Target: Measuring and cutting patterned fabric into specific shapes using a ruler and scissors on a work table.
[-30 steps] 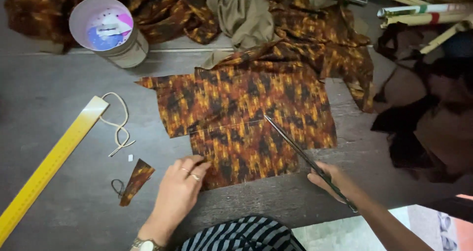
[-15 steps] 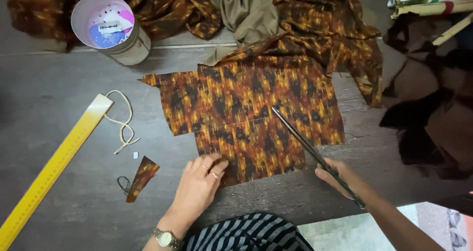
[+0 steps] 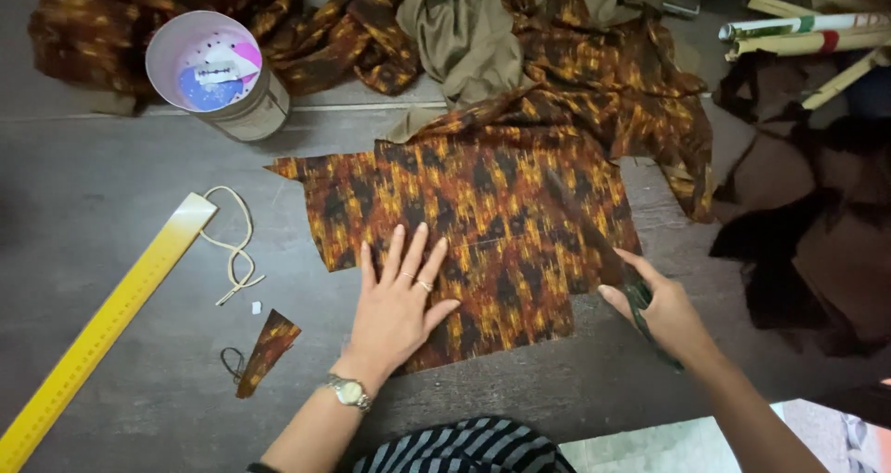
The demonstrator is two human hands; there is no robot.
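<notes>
— What is your left hand (image 3: 401,298) doing?

— Your left hand lies flat and open, fingers spread, on the cut piece of orange and brown patterned cloth (image 3: 473,227). It holds nothing; it just presses the cloth down on the dark grey desk (image 3: 111,194). There is a silver wristwatch (image 3: 350,392) on that wrist.

— And your right hand (image 3: 664,311)?

— Your right grip is closed around the dark handles of the long scissors (image 3: 603,255). The blades look blurry, so you cannot tell how wide they are open. They point up and away from your grip, over the right part of the cloth.

— Where is the cloth?

— It lies flat under your left hand and reaches across to your right hand. Its right edge is just beside your right grip.

— What else is near?

— Left of your left hand is a small scrap of the same patterned cloth (image 3: 267,348). Farther left lies a long yellow ruler (image 3: 102,324), with a loop of pale cord (image 3: 234,246) just beside its top end. Up and left, well apart from your hands, stands a round tin with a pale pink inside (image 3: 215,69). Above your hands is a heap of loose patterned cloth (image 3: 594,83) with an olive cloth (image 3: 464,32) on it. Up and right of your right grip are some rolled paper tubes (image 3: 803,32).
</notes>
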